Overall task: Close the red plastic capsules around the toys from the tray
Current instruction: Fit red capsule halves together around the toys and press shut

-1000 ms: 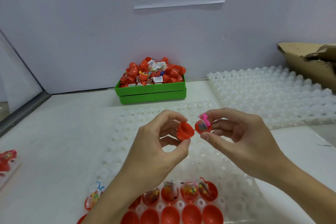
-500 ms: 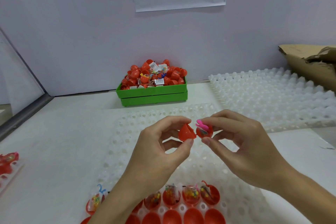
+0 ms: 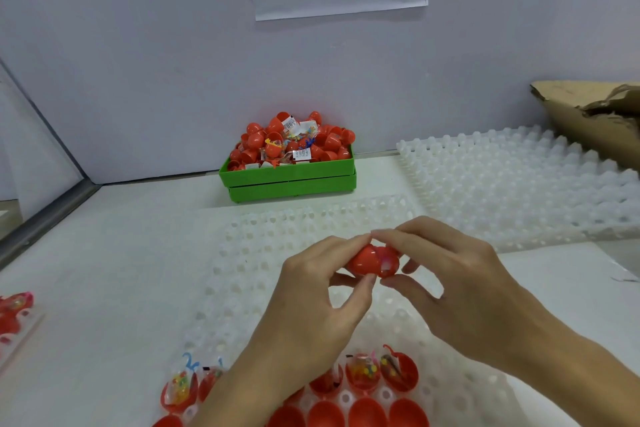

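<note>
A red capsule [image 3: 372, 262] hangs above the white dimpled tray [image 3: 263, 246], its two halves brought together with a pink toy showing inside. My left hand [image 3: 322, 291] pinches the left half between thumb and forefinger. My right hand [image 3: 446, 284] pinches the right half, forefinger on top and thumb below. Along the tray's near edge stand open capsule halves with bagged toys [image 3: 363, 374] and a row of empty red halves [image 3: 367, 414].
A green bin [image 3: 291, 177] heaped with red capsules and toy bags sits at the back by the wall. A second white tray [image 3: 512, 184] lies at the right, a torn cardboard box [image 3: 595, 118] behind it. More red pieces [image 3: 14, 315] lie at the far left.
My hands have come together: the two capsule halves, apart a second ago, now meet around the pink toy.
</note>
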The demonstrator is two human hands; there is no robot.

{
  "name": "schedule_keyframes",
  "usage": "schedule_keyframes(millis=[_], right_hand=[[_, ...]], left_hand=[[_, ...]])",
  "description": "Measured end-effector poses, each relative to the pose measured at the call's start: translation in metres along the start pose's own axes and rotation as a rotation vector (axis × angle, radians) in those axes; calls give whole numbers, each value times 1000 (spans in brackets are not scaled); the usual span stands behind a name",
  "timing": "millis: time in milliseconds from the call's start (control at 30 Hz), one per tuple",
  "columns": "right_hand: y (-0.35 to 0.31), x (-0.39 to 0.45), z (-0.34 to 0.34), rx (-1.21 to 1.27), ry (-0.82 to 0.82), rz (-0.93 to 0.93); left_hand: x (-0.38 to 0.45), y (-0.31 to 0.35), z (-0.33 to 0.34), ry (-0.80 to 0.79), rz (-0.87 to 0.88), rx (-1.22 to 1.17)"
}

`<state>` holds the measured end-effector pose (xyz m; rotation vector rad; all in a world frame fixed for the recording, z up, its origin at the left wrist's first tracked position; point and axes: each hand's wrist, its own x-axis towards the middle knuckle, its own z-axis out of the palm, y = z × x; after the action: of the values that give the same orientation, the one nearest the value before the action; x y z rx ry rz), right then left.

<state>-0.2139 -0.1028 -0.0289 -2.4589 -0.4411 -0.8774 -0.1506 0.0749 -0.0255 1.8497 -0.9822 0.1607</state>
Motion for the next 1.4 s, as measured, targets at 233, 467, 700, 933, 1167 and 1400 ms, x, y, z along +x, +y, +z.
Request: schedule_keyframes(millis=[233, 467, 700, 933, 1167, 1400], right_hand=[[0, 4, 3, 131, 139, 8], [-4, 6, 0, 590, 150, 136], [-7, 6, 1, 644, 121, 243], [-9, 6, 3, 572, 117, 223], [-8, 5, 6, 586, 163, 238], [-8, 5, 6, 576, 151, 222]], left_hand=[[0, 2, -3, -59, -65, -156], [4, 8, -11, -50, -151, -398], [4, 7, -10, -25, -145, -425], [4, 5, -8, -11, -138, -315], [2, 6, -8, 17, -106, -261], [2, 6, -8, 15, -64, -172]])
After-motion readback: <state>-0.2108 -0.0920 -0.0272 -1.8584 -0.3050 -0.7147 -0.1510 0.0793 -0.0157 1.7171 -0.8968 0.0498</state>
